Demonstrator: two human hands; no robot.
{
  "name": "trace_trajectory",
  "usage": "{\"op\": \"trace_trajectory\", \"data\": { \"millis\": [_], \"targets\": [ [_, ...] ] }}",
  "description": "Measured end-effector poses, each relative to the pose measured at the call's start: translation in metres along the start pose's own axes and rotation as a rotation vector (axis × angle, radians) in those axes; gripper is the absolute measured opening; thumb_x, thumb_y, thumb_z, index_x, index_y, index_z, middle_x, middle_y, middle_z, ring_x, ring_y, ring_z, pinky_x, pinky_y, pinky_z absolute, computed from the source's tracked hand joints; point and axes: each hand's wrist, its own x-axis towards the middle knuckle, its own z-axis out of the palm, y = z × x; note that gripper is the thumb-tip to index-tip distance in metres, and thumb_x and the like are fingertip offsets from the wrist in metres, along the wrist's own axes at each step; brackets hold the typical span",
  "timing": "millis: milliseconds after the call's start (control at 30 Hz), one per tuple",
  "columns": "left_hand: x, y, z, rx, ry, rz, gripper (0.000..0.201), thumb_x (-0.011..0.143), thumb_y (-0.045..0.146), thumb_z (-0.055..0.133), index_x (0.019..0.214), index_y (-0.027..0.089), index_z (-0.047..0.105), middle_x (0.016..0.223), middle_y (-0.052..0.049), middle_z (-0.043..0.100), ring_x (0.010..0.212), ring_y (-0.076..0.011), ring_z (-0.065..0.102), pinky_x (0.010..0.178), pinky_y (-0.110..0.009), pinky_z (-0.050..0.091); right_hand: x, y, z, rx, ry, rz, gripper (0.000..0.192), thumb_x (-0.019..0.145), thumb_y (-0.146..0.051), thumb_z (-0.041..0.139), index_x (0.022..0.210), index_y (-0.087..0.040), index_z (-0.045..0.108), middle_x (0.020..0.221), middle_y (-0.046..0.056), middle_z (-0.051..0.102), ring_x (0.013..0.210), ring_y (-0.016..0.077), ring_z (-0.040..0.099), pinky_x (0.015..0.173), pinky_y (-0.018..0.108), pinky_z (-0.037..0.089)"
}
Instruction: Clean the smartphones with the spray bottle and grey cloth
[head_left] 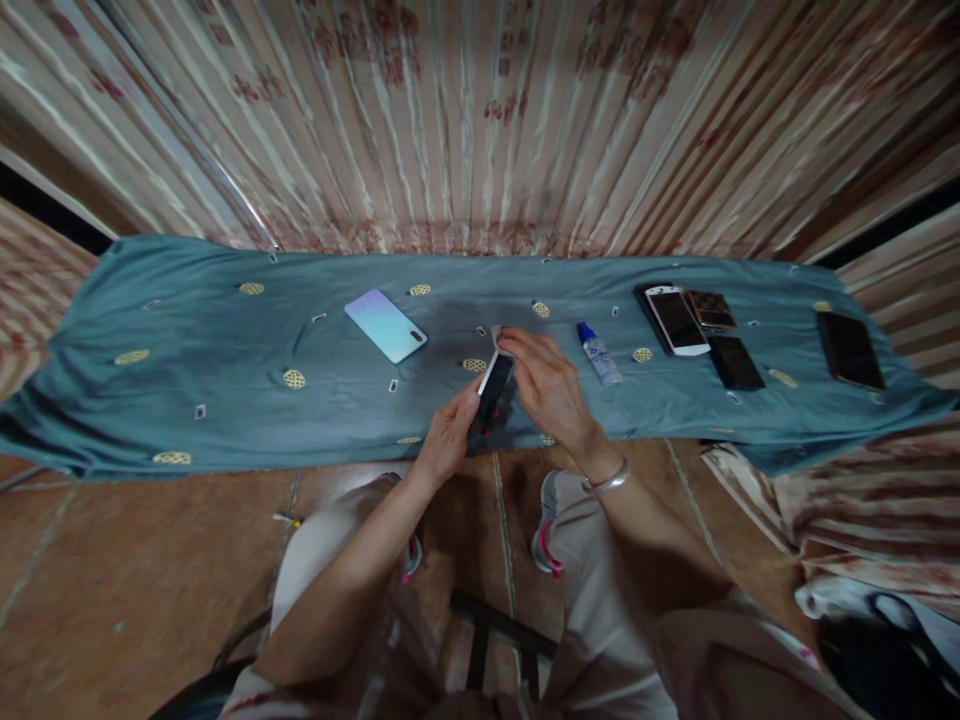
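Observation:
My left hand [448, 432] is closed around the lower end of a white-edged smartphone [496, 388], tilted with its dark screen facing right. My right hand [553, 388], a silver bangle at its wrist, pinches a small greyish cloth [496, 336] against the phone's upper end. How much cloth lies under the fingers is hidden. To the right of that hand, a small clear bottle with a blue cap [600, 356] lies on the table cover. A pale blue-violet smartphone [386, 325] rests back-up to the left.
A teal patterned cloth [232, 420] covers the long narrow table. On the right lie a white-framed phone [677, 318] on a dark one, a brown wallet-like item [711, 309], a black flat item [736, 363] and a dark phone [850, 349]. Striped curtains [465, 130] hang behind.

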Motion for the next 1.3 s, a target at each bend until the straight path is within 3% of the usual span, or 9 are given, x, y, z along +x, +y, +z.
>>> {"op": "trace_trajectory", "data": {
  "millis": [100,233,400,667,800,1033,1300],
  "targets": [
    [-0.001,0.002,0.001,0.014,-0.016,-0.011,0.084,0.083,0.074,0.06,0.143,0.016,0.062,0.108,-0.011,0.077,0.092,-0.0256,0.069,0.066,-0.03,0.055,0.001,0.002,-0.001,0.04,0.027,0.04,0.037,0.101,-0.018,0.04,0.121,-0.021,0.07,0.128,0.009,0.073,0.119,0.0229,0.067,0.106,0.042,0.052],
    [-0.003,0.004,0.002,0.006,-0.035,-0.014,0.083,0.082,0.076,0.059,0.142,0.019,0.063,0.102,-0.009,0.078,0.084,-0.0229,0.069,0.068,-0.031,0.054,0.002,0.01,-0.004,0.109,0.034,0.199,0.033,0.1,-0.024,0.045,0.119,-0.024,0.072,0.116,0.006,0.078,0.108,0.022,0.071,0.098,0.039,0.057],
    [-0.004,0.006,0.001,-0.007,-0.02,-0.031,0.086,0.083,0.077,0.057,0.145,0.017,0.06,0.098,-0.009,0.078,0.086,-0.0249,0.07,0.07,-0.034,0.056,0.001,0.016,0.0,0.136,0.066,0.27,0.033,0.095,-0.026,0.048,0.113,-0.021,0.075,0.109,0.007,0.079,0.1,0.0224,0.073,0.094,0.038,0.058],
    [-0.005,0.008,-0.003,-0.098,-0.004,-0.04,0.092,0.079,0.079,0.061,0.146,0.017,0.058,0.111,-0.011,0.078,0.093,-0.026,0.074,0.071,-0.033,0.06,0.002,0.017,0.008,0.127,0.039,0.342,0.035,0.092,-0.024,0.048,0.11,-0.019,0.077,0.104,0.006,0.08,0.094,0.0224,0.073,0.092,0.037,0.057],
    [-0.004,0.009,-0.004,-0.188,0.015,-0.051,0.092,0.079,0.078,0.063,0.147,0.016,0.057,0.108,-0.012,0.079,0.091,-0.027,0.076,0.07,-0.033,0.062,0.0,0.021,0.013,0.112,0.053,0.321,0.035,0.093,-0.023,0.047,0.113,-0.019,0.076,0.107,0.007,0.08,0.098,0.0237,0.074,0.093,0.039,0.058],
    [-0.003,0.016,-0.001,-0.363,0.021,-0.09,0.071,0.089,0.067,0.059,0.141,0.019,0.061,0.119,-0.012,0.077,0.102,-0.0274,0.076,0.078,-0.036,0.065,-0.005,0.018,0.021,0.0,0.035,0.156,0.041,0.098,-0.019,0.041,0.127,-0.02,0.07,0.127,0.01,0.073,0.118,0.0243,0.067,0.107,0.045,0.052],
    [-0.001,0.021,-0.003,-0.435,0.047,-0.15,0.06,0.098,0.06,0.05,0.141,0.02,0.06,0.12,-0.013,0.076,0.099,-0.027,0.077,0.079,-0.038,0.065,-0.01,0.011,0.025,-0.067,-0.011,0.072,0.046,0.101,-0.016,0.035,0.136,-0.017,0.065,0.137,0.014,0.067,0.125,0.0264,0.062,0.11,0.05,0.051]
  ]
}}
